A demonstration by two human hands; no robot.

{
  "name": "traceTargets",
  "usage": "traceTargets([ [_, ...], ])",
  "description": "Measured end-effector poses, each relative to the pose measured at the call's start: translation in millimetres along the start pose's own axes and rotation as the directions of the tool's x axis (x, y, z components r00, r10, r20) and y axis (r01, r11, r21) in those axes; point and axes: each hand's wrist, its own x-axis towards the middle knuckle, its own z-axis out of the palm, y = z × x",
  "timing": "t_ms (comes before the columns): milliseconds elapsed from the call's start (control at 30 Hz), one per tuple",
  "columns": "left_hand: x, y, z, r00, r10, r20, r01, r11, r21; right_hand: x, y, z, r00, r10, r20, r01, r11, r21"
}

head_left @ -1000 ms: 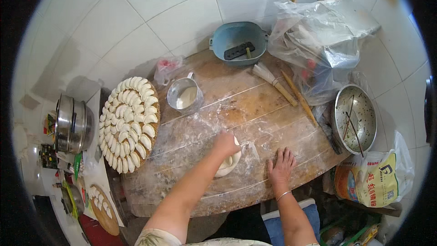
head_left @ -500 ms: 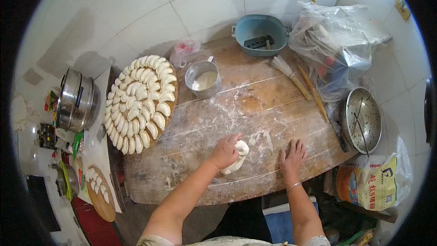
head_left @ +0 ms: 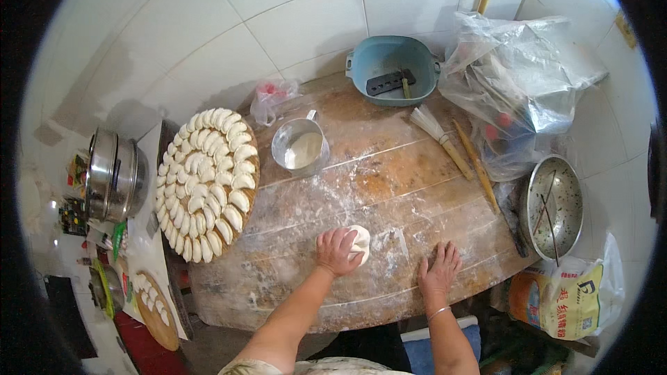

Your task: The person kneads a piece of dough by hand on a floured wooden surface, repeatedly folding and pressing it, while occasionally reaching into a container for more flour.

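A small white lump of dough (head_left: 360,245) rests on the floury wooden table (head_left: 278,250), near its front edge. My left hand (head_left: 337,251) presses on it from the left, fingers curled over its near side and hiding part of it. To the right, my right hand (head_left: 439,272) lies palm down on the boards, fingers stretched out and holding nothing; a thin bracelet circles that wrist. Beyond the dough stands a metal mug (head_left: 300,146) with pale flour in it. Further left, a round board carries rings of crescent dumplings (head_left: 203,182).
At the back sit a blue-grey basin (head_left: 392,52) and a plastic-covered pile (head_left: 514,76). A whisk brush (head_left: 441,142) and a wooden stick (head_left: 479,167) lie at the right, near a metal bowl (head_left: 552,208) with chopsticks. A flour bag (head_left: 563,302) is below; steamer pots (head_left: 114,173) stand left.
The dough has gone from a longer folded piece to a more compact lump under my left hand. My right hand stays flat on the table. The whole view has shifted slightly.
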Motion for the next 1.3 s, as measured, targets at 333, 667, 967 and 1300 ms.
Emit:
traceTargets([
  [333, 128, -13, 44, 0.773, -0.616, 0.152, 0.607, 0.788, 0.106, 0, -6, -15, 0.997, 0.002, 0.075, -0.004, 1.000, 0.026],
  [667, 82, 31, -22, 0.869, -0.454, 0.196, 0.468, 0.883, -0.029, 4, -10, -11, 1.000, 0.005, -0.027, -0.005, 1.000, 0.016],
  [967, -14, 23, 10, 0.995, -0.090, -0.052, 0.085, 0.993, -0.087, 5, -13, -17, 1.000, -0.012, 0.002, 0.012, 1.000, 0.010],
  [1300, 118, 7, 50, 0.980, -0.124, 0.153, 0.126, 0.992, -0.001, -2, -4, -7, 0.999, -0.005, 0.041, 0.005, 1.000, -0.002],
])
